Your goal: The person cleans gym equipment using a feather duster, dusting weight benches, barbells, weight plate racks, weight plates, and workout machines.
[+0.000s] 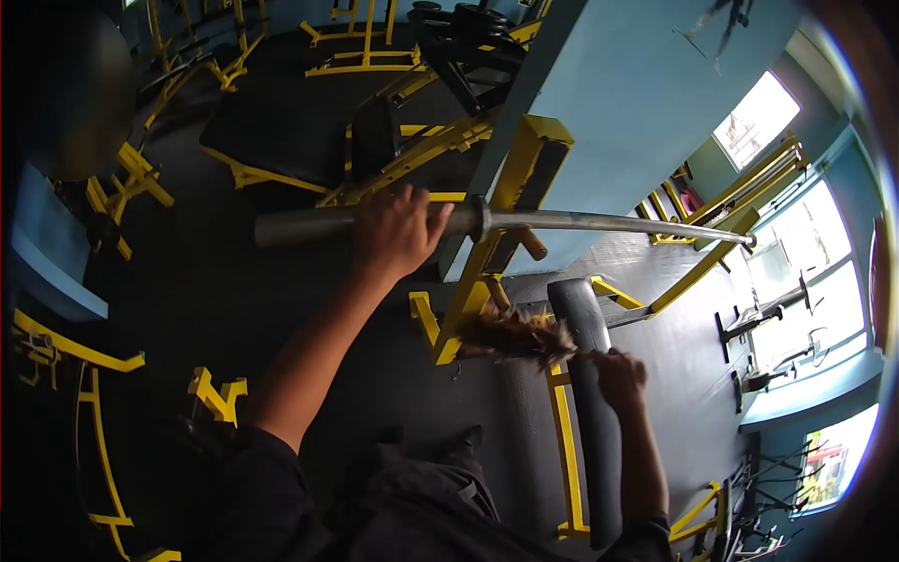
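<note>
Feather duster jutted from the right hand, clamped on its handle near the black pad's edge; the left hand, arm outstretched, gripped the barbell.

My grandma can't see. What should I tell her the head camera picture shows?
A left hand grips a metal barbell while the right hand holds a brown feather duster beside a yellow frame. Gym equipment stands around them.

Feather duster: shows mottled brown | barbell: silver-grey | rack upright: yellow, black-faced | bench pad: plain black | wall: reads pale blue | floor: dark grey
</note>
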Motion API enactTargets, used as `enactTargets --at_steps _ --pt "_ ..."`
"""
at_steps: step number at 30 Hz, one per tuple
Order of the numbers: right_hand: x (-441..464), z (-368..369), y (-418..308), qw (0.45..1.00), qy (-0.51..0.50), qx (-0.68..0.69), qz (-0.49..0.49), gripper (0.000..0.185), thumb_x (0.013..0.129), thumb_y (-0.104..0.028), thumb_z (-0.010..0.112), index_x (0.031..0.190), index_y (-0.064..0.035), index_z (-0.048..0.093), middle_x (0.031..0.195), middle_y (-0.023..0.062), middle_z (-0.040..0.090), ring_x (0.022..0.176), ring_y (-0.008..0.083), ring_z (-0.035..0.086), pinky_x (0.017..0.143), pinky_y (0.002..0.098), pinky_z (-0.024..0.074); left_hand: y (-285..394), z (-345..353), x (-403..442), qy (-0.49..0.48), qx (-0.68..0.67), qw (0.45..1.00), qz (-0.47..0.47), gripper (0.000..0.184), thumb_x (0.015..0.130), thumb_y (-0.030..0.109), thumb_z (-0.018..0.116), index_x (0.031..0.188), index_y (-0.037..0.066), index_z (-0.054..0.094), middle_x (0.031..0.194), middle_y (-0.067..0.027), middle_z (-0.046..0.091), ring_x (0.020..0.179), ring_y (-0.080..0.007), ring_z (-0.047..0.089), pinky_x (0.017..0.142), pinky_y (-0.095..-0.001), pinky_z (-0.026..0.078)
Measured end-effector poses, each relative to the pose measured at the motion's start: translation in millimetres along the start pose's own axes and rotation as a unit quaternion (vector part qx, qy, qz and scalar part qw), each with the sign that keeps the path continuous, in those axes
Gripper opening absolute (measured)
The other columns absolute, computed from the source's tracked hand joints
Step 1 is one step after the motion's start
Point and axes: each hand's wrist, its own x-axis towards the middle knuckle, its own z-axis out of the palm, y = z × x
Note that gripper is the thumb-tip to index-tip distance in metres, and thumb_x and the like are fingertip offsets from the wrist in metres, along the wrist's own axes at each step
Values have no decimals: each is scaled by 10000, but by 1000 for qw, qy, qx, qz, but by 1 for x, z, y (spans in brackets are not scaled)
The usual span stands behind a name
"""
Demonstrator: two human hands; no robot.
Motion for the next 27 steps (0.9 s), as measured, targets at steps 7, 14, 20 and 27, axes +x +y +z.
enactTargets --at_steps 7,14,20,27 --pt "14 -92 12 996 -53 -74 -3 183 915 -197 582 1013 -226 734 782 36 654 754 224 674 648 380 533 0 1 -2 -8 13 1000 -5 488 982 474 445 777 72 631 751 -100 589 671 -277 613 686 -437 472" --pt "24 -109 -9 999 36 -26 -22 203 892 -174 625 1070 -222 710 765 57 638 721 247 655 635 398 503 -3 6 -6 -9 16 1000 -2 481 982 475 443 836 73 664 794 -96 601 669 -256 610 693 -416 457" --pt "13 -2 -14 991 -26 126 31 247 948 -166 545 1158 -199 670 855 118 648 771 334 662 641 451 505 -4 7 -7 25 11 1000 0 482 976 484 443 797 76 628 757 -89 585 682 -245 590 703 -394 427" --pt "-23 23 -71 979 53 182 69 285 944 -136 563 1218 -181 628 784 101 619 706 292 663 589 424 515 -7 9 -5 34 -7 999 10 467 972 477 454 773 84 609 726 -74 554 637 -229 565 675 -389 408"
